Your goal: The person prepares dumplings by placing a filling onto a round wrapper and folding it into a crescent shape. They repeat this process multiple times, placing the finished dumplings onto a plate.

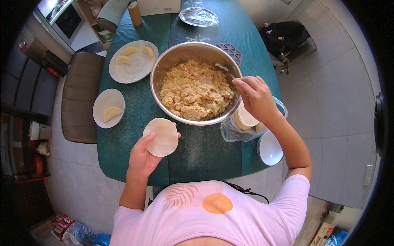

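My left hand [144, 158] holds a round dumpling wrapper [161, 137] flat, thumb on top and fingers beneath, just below the steel mixing bowl [154, 92]. Minced filling [197, 90] fills much of that bowl. In my right hand [255, 97] is the handle of a metal spoon [226, 70], whose head rests against the bowl's inner right wall, partly hidden. Under my right forearm, a stack of round wrappers [248, 118] sits in a clear plastic bag [229, 132]. Shaped dumplings [130, 51] lie on a white plate [129, 75]; a single dumpling [112, 114] is in a small white bowl [99, 103].
Near the table's right edge stands another white bowl [271, 150]. A lattice trivet [231, 53] lies behind the mixing bowl, and a film-covered plate [199, 17] is farther back. A cardboard tube [134, 13] stands at the far left. A brown padded seat [82, 98] adjoins the green-covered table [197, 166].
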{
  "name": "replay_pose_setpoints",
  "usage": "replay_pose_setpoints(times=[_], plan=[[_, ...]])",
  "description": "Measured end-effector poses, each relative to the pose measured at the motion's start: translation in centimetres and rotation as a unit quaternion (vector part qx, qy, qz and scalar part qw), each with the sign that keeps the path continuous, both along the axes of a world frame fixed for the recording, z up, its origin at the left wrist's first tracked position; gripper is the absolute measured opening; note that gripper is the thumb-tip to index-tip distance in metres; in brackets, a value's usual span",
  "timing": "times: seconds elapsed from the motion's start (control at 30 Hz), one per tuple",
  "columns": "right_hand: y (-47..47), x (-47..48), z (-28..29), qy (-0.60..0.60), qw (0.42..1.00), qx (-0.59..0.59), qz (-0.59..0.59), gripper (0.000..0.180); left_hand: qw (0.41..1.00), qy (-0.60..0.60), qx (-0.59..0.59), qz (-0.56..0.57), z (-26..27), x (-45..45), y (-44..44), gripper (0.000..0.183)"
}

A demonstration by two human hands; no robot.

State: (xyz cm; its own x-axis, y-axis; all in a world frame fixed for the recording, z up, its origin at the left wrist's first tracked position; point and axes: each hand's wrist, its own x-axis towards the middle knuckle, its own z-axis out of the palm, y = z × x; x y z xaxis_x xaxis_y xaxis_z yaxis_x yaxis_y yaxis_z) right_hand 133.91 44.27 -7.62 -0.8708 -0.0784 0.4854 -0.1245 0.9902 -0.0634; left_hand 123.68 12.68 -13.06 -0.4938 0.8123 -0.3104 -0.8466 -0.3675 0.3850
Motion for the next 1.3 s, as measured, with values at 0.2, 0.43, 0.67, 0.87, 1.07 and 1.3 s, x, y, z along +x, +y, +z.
replay_pose_setpoints(times=[0.2,0.43,0.67,0.87,1.07,1.3], plan=[[-2.2,1.5,-0.4,-0.046,0.998,0.031,0.032,0.027,1.0,-0.027,0.005,0.005,-0.1,0.0,0.0,0.052],[2.5,-2.8,-0.1,0.046,0.998,0.01,0.029,0.022,0.999,-0.034,0.003,0.005,-0.2,0.1,0.0,0.052],[1.7,-4.1,-0.2,-0.015,0.998,-0.021,0.052,0.023,0.999,-0.031,0.003,0.023,-0.5,-0.2,-0.9,0.052],[-2.0,-6.3,1.1,0.023,0.988,-0.055,0.14,0.025,0.999,-0.024,-0.004,0.021,-0.6,-0.2,-0.9,0.053],[-4.3,-7.8,0.7,0.04,0.983,-0.012,0.177,0.035,0.999,-0.024,-0.012,0.022,-0.9,-0.1,-1.3,0.052],[-5.0,-7.3,0.5,0.014,0.985,0.038,0.165,0.03,0.999,-0.025,-0.012,0.024,-0.9,0.0,-1.5,0.051]])
